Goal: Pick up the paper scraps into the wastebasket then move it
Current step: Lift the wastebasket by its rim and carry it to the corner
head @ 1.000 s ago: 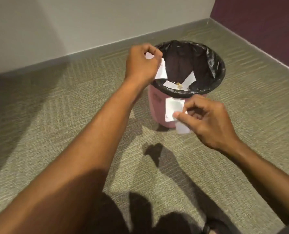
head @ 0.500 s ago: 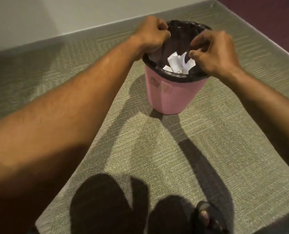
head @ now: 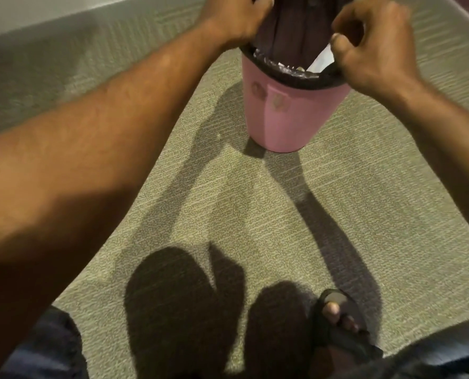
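Observation:
The pink wastebasket with a black liner stands on the carpet at the top centre. A white paper scrap leans inside it against the right wall, with more scraps lower down, mostly hidden. My left hand curls over the rim's left side, partly cut off by the frame's top edge. My right hand is closed over the rim's right side, thumb and forefinger pinched just above the white scrap.
Green-grey carpet runs all around the basket. A pale wall with a grey baseboard runs along the upper left. My sandalled foot is at the bottom right, and shadows of my arms cross the floor.
One second ago each hand held a white scrap near the basket. Both hands moved over the opening, the scraps dropped in, and the hands now close on the rim. The view has tilted down.

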A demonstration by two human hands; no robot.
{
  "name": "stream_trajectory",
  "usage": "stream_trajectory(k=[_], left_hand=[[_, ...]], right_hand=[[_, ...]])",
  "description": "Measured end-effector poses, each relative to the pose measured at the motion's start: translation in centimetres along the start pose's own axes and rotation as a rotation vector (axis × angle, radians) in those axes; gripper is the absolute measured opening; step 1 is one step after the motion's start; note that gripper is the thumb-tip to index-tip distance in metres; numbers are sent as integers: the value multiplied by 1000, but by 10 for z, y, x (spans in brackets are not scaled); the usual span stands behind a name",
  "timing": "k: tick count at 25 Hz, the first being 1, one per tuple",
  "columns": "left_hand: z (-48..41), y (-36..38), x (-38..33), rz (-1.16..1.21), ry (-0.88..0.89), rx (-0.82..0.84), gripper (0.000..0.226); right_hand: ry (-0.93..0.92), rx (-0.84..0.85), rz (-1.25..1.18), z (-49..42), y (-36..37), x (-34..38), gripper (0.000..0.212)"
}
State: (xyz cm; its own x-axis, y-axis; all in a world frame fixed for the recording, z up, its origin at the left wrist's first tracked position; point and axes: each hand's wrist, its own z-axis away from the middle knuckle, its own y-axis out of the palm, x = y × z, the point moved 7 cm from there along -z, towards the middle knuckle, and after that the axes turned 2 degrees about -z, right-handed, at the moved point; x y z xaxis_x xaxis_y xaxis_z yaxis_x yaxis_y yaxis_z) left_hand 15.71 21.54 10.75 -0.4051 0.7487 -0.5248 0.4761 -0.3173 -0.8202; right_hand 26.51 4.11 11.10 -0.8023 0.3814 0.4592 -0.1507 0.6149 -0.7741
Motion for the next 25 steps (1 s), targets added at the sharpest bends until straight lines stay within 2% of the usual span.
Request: stream_trajectory(k=[3, 8, 12, 16, 21, 25], left_hand=[[-5, 5, -6, -112, 71, -7, 37], [-2, 31, -5, -263, 133, 44, 53], [1, 32, 8, -282, 56, -65, 48], [-1, 29, 40, -76, -182, -93, 43], [-1, 30, 55, 368, -302, -136, 22], [-1, 33, 62, 711, -514, -135, 14]], right_hand=[[-5, 45, 71, -4, 0, -14, 35], [38, 163, 179, -5, 19, -35, 53], [132, 62, 188, -6, 14, -53, 46], [189, 0, 96, -10, 10, -67, 42], [257, -64, 16, -11, 11, -80, 26], [366, -163, -59, -13, 8, -94, 23]])
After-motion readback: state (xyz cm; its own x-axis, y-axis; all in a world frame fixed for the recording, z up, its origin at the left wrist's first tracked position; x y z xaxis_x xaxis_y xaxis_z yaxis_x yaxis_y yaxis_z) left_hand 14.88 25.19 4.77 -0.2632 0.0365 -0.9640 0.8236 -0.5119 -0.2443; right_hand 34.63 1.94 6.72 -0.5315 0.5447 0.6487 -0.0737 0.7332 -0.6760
